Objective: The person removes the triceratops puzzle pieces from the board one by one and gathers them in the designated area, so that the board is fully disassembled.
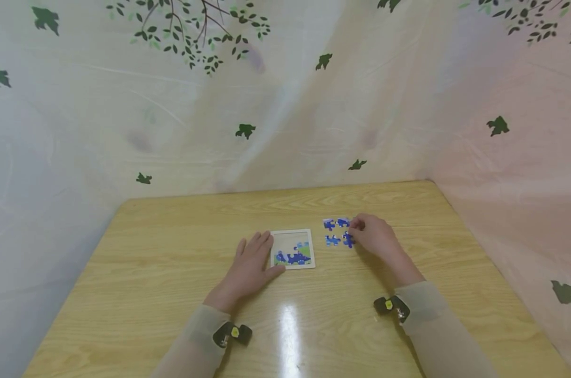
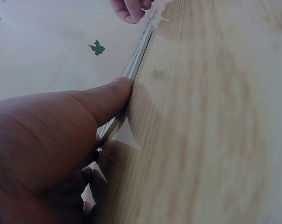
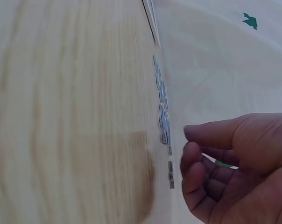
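Note:
A small square jigsaw tray (image 1: 313, 252) with a white rim lies near the middle of the table. Blue and green joined pieces (image 1: 295, 258) fill its lower part and right side. My left hand (image 1: 254, 265) rests along the tray's left edge, its fingers straight and its thumb touching the near edge. Right of the tray lie several loose blue jigsaw pieces (image 1: 332, 240). Beside and just above them is my right hand (image 1: 375, 233), fingers bent. In the right wrist view its thumb (image 3: 211, 132) and fingertips sit slightly apart, with nothing visible between them.
The wood-grain table (image 1: 172, 294) stretches out on all sides of the tray. Behind it and along both sides hangs a pale cloth (image 1: 285, 105) printed with leaves and branches. Each wrist carries a small dark camera (image 1: 232, 334).

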The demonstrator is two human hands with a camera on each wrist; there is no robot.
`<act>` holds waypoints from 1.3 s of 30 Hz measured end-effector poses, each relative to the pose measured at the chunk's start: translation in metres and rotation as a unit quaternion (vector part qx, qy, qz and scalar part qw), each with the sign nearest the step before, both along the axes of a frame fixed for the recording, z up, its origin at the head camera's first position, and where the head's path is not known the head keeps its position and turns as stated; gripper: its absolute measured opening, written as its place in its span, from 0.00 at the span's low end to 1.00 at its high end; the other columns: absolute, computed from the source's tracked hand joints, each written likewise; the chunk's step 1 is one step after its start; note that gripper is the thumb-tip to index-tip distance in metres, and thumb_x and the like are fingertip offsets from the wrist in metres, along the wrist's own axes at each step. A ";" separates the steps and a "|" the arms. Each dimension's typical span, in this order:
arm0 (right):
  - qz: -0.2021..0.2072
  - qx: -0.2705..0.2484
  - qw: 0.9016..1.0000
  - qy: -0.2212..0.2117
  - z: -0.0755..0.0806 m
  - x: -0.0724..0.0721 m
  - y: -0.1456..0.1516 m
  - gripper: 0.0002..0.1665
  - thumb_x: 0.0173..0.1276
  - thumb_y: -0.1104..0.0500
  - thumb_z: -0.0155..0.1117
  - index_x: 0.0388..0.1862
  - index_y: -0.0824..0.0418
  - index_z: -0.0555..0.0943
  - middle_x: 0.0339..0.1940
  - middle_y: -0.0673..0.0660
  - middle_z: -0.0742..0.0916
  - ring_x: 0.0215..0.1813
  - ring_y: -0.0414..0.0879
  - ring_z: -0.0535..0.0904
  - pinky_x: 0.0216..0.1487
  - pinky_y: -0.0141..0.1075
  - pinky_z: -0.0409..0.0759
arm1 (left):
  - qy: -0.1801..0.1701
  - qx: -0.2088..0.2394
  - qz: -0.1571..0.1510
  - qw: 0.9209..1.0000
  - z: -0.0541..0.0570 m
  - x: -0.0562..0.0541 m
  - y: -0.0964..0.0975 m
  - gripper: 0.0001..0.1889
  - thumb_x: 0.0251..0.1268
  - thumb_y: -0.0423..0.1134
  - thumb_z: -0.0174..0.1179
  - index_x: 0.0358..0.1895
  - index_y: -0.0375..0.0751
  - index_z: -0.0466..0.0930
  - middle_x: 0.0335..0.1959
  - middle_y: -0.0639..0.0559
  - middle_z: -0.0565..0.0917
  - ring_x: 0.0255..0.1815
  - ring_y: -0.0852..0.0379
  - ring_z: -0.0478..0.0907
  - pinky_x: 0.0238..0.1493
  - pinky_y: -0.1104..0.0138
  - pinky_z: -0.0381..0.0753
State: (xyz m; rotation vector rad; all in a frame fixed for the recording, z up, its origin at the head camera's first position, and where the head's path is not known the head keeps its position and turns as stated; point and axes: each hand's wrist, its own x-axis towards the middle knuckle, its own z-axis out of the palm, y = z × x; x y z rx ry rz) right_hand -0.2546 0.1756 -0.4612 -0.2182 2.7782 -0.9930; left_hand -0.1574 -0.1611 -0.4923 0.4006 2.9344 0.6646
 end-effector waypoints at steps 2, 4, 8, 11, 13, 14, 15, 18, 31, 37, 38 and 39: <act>-0.004 -0.012 1.000 0.007 0.002 0.001 -0.001 0.10 0.84 0.58 0.66 0.55 0.62 0.86 0.45 0.59 0.88 0.45 0.52 0.82 0.46 0.44 0.83 | 0.001 -0.002 -0.002 1.000 -0.002 0.000 0.000 0.49 0.80 0.63 0.62 0.88 0.33 0.56 0.91 0.40 0.53 0.92 0.39 0.44 0.88 0.40 0.32; 0.002 -0.029 0.999 0.016 0.003 0.002 -0.003 0.10 0.84 0.58 0.66 0.56 0.62 0.86 0.47 0.59 0.88 0.47 0.53 0.83 0.48 0.45 0.84 | 0.002 -0.004 -0.003 1.000 -0.003 0.000 0.000 0.49 0.81 0.63 0.62 0.89 0.34 0.55 0.91 0.41 0.53 0.92 0.39 0.44 0.88 0.40 0.31; 0.023 -0.065 0.997 0.031 0.006 0.003 -0.013 0.10 0.83 0.58 0.68 0.55 0.62 0.87 0.48 0.58 0.89 0.50 0.54 0.84 0.47 0.44 0.85 | 0.000 0.000 -0.003 1.000 -0.005 0.000 -0.001 0.49 0.80 0.63 0.62 0.88 0.33 0.55 0.91 0.40 0.53 0.92 0.39 0.44 0.88 0.40 0.31; 0.036 -0.081 0.996 0.031 0.008 0.004 -0.024 0.10 0.84 0.57 0.68 0.54 0.61 0.87 0.47 0.57 0.89 0.50 0.53 0.83 0.45 0.42 0.85 | 0.000 0.001 -0.002 1.000 -0.005 0.001 -0.002 0.49 0.80 0.63 0.62 0.88 0.33 0.55 0.91 0.40 0.53 0.92 0.39 0.45 0.88 0.40 0.32; 0.047 -0.086 0.995 0.028 0.009 0.005 -0.032 0.10 0.84 0.56 0.69 0.55 0.61 0.87 0.46 0.56 0.89 0.49 0.52 0.83 0.45 0.41 0.84 | 0.000 -0.001 -0.002 1.000 -0.005 0.001 -0.002 0.49 0.81 0.63 0.62 0.88 0.33 0.56 0.91 0.40 0.53 0.92 0.39 0.45 0.88 0.40 0.32; 0.053 -0.089 0.994 0.028 0.010 0.006 -0.036 0.11 0.84 0.55 0.69 0.55 0.61 0.88 0.46 0.56 0.89 0.49 0.52 0.83 0.46 0.41 0.84 | 0.000 -0.002 -0.001 1.000 -0.005 0.001 -0.002 0.49 0.81 0.63 0.62 0.88 0.33 0.55 0.91 0.40 0.53 0.92 0.39 0.45 0.88 0.40 0.32; 0.062 -0.091 0.993 0.028 0.010 0.007 -0.040 0.11 0.84 0.55 0.69 0.55 0.61 0.88 0.46 0.55 0.90 0.49 0.52 0.83 0.46 0.41 0.84 | -0.002 -0.005 -0.001 1.000 -0.005 0.001 -0.002 0.49 0.81 0.63 0.62 0.89 0.33 0.55 0.91 0.40 0.53 0.92 0.39 0.44 0.88 0.40 0.32; 0.087 -0.098 0.991 0.029 0.010 0.008 -0.051 0.12 0.83 0.54 0.70 0.55 0.61 0.88 0.46 0.55 0.90 0.48 0.51 0.83 0.47 0.41 0.84 | -0.002 -0.003 -0.001 1.000 -0.004 0.000 -0.002 0.49 0.80 0.63 0.62 0.88 0.33 0.55 0.91 0.40 0.53 0.92 0.38 0.45 0.88 0.40 0.32; 0.172 -0.063 0.983 -0.029 0.004 0.014 -0.079 0.25 0.75 0.59 0.77 0.68 0.61 0.86 0.52 0.55 0.87 0.54 0.50 0.80 0.61 0.49 0.82 | 0.001 -0.003 -0.001 1.000 -0.001 -0.001 0.000 0.49 0.81 0.63 0.62 0.89 0.34 0.56 0.91 0.41 0.53 0.92 0.38 0.45 0.88 0.39 0.33; 0.186 -0.011 0.982 -0.009 0.002 0.019 -0.083 0.28 0.74 0.56 0.78 0.71 0.59 0.85 0.59 0.56 0.86 0.62 0.54 0.81 0.70 0.56 0.80 | 0.001 -0.005 0.001 1.000 -0.001 -0.002 0.000 0.49 0.81 0.62 0.63 0.88 0.33 0.56 0.91 0.40 0.53 0.92 0.38 0.45 0.88 0.40 0.32; 0.191 -0.001 0.982 -0.004 0.002 0.020 -0.084 0.28 0.74 0.56 0.78 0.71 0.58 0.86 0.59 0.56 0.86 0.62 0.54 0.81 0.70 0.56 0.80 | 0.000 -0.005 0.002 1.000 0.000 -0.002 0.000 0.49 0.81 0.62 0.63 0.88 0.33 0.56 0.91 0.40 0.53 0.92 0.39 0.45 0.88 0.40 0.32; 0.195 0.006 0.981 0.000 0.002 0.021 -0.084 0.28 0.75 0.56 0.78 0.71 0.59 0.86 0.59 0.56 0.85 0.62 0.54 0.81 0.69 0.56 0.80 | -0.001 -0.006 0.002 1.000 0.000 -0.002 0.000 0.49 0.81 0.62 0.63 0.88 0.33 0.56 0.91 0.40 0.53 0.92 0.39 0.45 0.88 0.40 0.32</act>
